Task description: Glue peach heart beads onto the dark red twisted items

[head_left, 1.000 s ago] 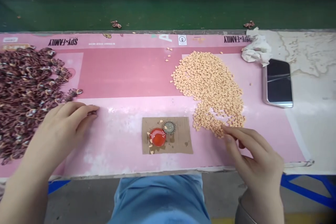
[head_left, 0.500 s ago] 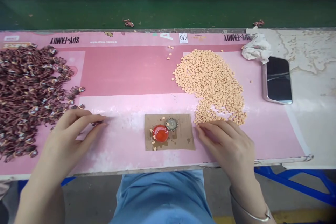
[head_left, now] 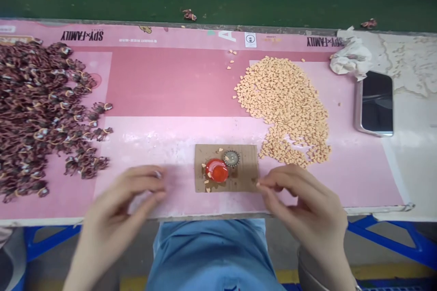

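My left hand point(head_left: 134, 195) is closed in a pinch left of the cardboard, on a small dark brown figurine that its fingers mostly hide; some motion blur covers it. A small beige piece point(head_left: 258, 184) sits between the thumb and index fingertips of my right hand point(head_left: 300, 195), by the cardboard's right edge. On the cardboard square point(head_left: 247, 163) stand a red shallow dish point(head_left: 218, 172) with shiny liquid and a crimped metal bottle cap point(head_left: 231, 158), with a few beige bits and wet stains around them.
A heap of dark brown figurines point(head_left: 37, 113) covers the left of the pink sheet point(head_left: 170, 82). To the right lies a pile of beige pieces point(head_left: 283, 100). A phone point(head_left: 376, 104) and a crumpled tissue point(head_left: 351, 58) lie far right. Behind is a green surface point(head_left: 273, 0) with two stray figurines.
My left hand has moved right, away from the figurine heap towards the cardboard. My right hand has drawn back from the beige pile with a piece in its fingertips. The view has shifted slightly.
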{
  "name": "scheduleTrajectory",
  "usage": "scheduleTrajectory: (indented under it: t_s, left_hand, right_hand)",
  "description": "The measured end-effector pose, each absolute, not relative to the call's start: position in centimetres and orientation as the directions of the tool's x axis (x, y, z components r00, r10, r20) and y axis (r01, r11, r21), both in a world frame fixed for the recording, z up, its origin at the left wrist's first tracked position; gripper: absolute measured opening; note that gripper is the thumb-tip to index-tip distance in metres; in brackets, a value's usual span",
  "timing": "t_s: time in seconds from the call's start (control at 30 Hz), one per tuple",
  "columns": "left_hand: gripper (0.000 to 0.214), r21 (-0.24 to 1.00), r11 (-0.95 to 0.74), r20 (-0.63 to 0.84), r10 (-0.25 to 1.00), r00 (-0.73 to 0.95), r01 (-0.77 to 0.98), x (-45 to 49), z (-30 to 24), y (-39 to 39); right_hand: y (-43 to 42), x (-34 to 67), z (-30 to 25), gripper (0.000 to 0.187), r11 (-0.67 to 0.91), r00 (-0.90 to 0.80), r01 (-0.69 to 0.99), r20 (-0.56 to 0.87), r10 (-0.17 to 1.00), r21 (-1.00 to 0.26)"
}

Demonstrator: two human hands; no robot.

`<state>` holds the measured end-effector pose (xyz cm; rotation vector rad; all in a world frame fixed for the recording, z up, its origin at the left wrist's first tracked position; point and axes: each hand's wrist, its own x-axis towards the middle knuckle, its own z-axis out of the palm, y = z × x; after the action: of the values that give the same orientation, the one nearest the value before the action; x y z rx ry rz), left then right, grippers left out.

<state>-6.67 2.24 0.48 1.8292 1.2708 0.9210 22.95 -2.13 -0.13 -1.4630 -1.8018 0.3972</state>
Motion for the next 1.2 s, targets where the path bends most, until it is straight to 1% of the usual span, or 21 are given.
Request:
scheduleTrajectory:
  t_s: [0.07,0.13,0.27,0.4,0.57,0.67,0.8,0.9,0.97,1.07,1.13,1.2]
  left_hand:
    - [0.014,0.901,-0.292,0.143,0.898,0.417,0.320,-4.7,1.0,1.5]
    - [0.016,0.929,-0.283,0.144,0.870,0.472,0.239,-3.2,1.4,0.9]
    - [0.013,0.940,-0.272,0.168,0.895,0.414,0.206,-1.8,1.1,-0.3]
    - [0.009,0.922,-0.323,0.235,0.904,0.357,0.212,-1.4,0.2,-1.4]
    - [0.012,0.866,-0.415,0.312,0.885,0.346,0.279,-1.0,-0.2,-1.6]
    - [0.013,0.825,-0.457,0.336,0.869,0.363,0.331,-1.0,-0.2,-1.5]
    - [0.015,0.795,-0.479,0.328,0.856,0.400,0.373,-1.0,-0.2,-1.6]
    - [0.014,0.803,-0.457,0.316,0.871,0.377,0.382,-1.2,-0.4,-1.7]
    - [0.013,0.811,-0.437,0.311,0.885,0.347,0.388,-1.5,-0.5,-1.8]
    - [0.023,0.810,-0.403,0.286,0.906,0.313,0.427,-2.3,-0.6,-1.9]
    - [0.033,0.812,-0.388,0.275,0.913,0.300,0.435,-2.7,-0.7,-2.1]
    - [0.039,0.840,-0.368,0.276,0.922,0.270,0.399,-3.1,-1.0,-2.2]
  right_hand:
    - [-2.2,21.0,1.1,0.012,0.398,-0.134,0.567,0.396,0.909,-0.721]
    - [-2.3,19.2,1.8,0.014,0.468,-0.214,0.502,0.420,0.882,-0.728]
    - [-3.0,17.7,1.8,0.014,0.479,-0.226,0.531,0.428,0.875,-0.699]
    - [-3.7,17.9,1.2,0.012,0.476,-0.231,0.586,0.428,0.874,-0.656]
    - [-3.7,18.1,1.0,0.013,0.457,-0.231,0.549,0.398,0.888,-0.700]
    - [-3.6,18.1,1.1,0.014,0.437,-0.216,0.567,0.385,0.897,-0.698]
    - [-3.6,18.1,1.2,0.015,0.449,-0.234,0.624,0.396,0.888,-0.639]
    - [-3.0,18.4,1.1,0.015,0.459,-0.244,0.628,0.401,0.883,-0.628]
    - [-2.3,18.8,0.8,0.016,0.451,-0.212,0.646,0.424,0.881,-0.616]
    - [-1.1,19.5,0.2,0.016,0.429,-0.166,0.731,0.471,0.866,-0.530]
    - [-0.5,19.8,-0.1,0.015,0.428,-0.188,0.780,0.481,0.856,-0.456]
    - [-0.2,19.9,-0.2,0.015,0.432,-0.222,0.808,0.473,0.853,-0.401]
